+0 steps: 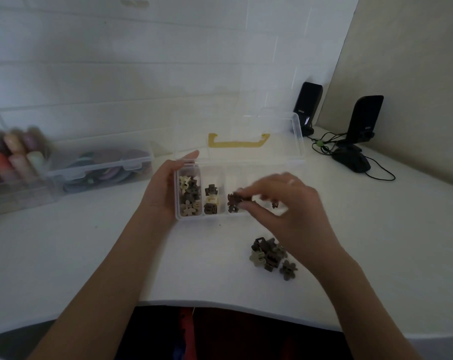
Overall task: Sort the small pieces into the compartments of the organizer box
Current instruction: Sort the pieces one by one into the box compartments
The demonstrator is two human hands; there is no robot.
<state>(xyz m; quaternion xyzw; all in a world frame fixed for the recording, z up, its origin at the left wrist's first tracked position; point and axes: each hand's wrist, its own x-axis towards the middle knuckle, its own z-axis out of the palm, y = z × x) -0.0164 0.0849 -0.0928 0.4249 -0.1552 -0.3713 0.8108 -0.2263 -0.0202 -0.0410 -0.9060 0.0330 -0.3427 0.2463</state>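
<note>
Your left hand [160, 189] cups the nine-o'clock end of the open organizer box [189, 216] at the table's centre, while your right hand [285, 203] pinches a dark clip [239, 197] over its third compartment, loose clips [270, 255] lying at five o'clock.

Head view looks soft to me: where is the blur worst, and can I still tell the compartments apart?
Head view: dim, flat lighting; the right hand is motion-smeared over the organizer box, so what its fingertips pinch is unclear. The left hand at the box's left end is sharper. The coloured items at far left are strongly blurred. The three filled compartments stay distinguishable, and the loose pieces read clearly.
</note>
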